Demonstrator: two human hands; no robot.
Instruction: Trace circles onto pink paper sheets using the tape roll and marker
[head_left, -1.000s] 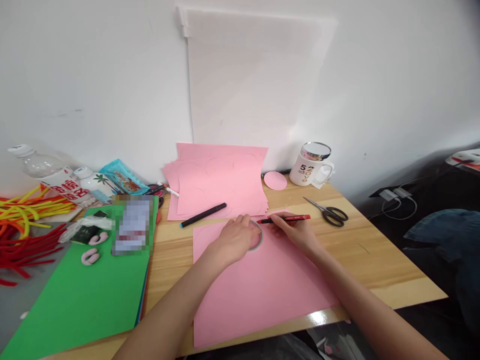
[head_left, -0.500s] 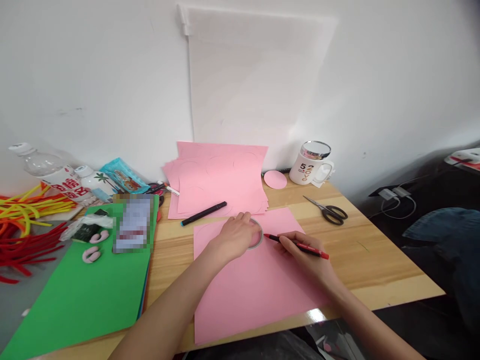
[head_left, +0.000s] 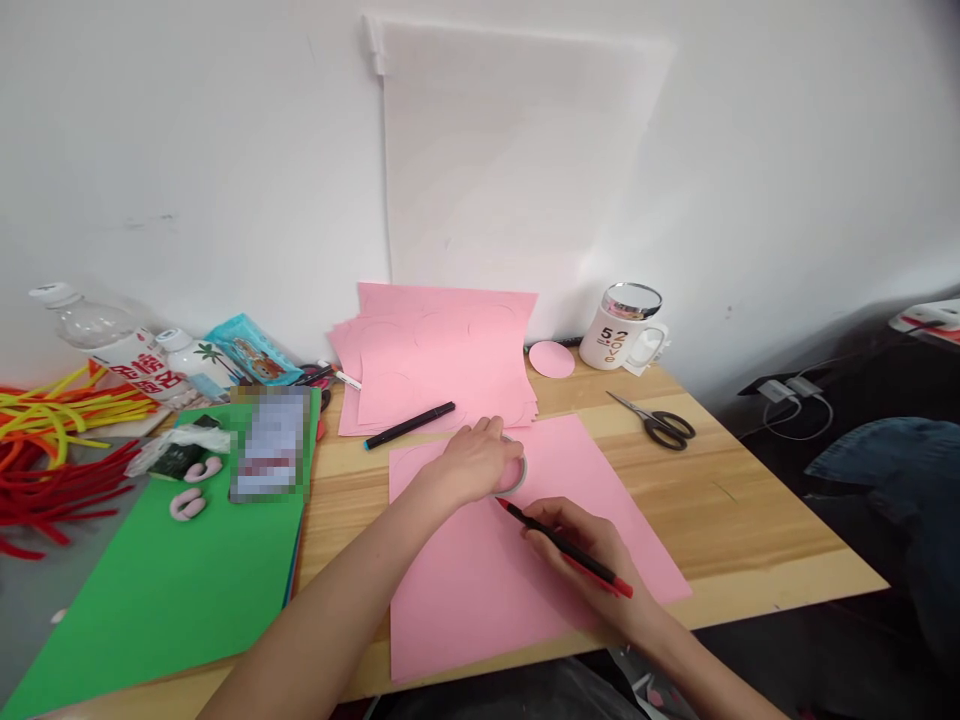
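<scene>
A sheet of pink paper point(head_left: 465, 590) lies in front of me on the wooden table. Near its top edge, my left hand point(head_left: 476, 460) grips a grey-rimmed ring point(head_left: 523, 472) and presses it flat; pink shows inside the rim, and the fingers cover its left part. My right hand point(head_left: 581, 545) holds a black and red pen point(head_left: 577, 557), with its red tip at the ring's lower edge. Behind the sheet rests a black marker point(head_left: 409, 426) with a blue end. A pile of pink sheets point(head_left: 442, 350) with faint drawn circles lies farther back.
Scissors point(head_left: 660, 427), a white mug point(head_left: 621, 335) and a pink paper disc point(head_left: 552, 359) are at the right rear. At left are green paper point(head_left: 202, 590), a blurred phone point(head_left: 270, 445), earbuds point(head_left: 187, 504), bottles point(head_left: 97, 330) and coloured pipe cleaners point(head_left: 67, 480).
My right hand and the pen have moved left and toward me, the tip going from the ring's right side to its lower edge. My left hand stays on the ring.
</scene>
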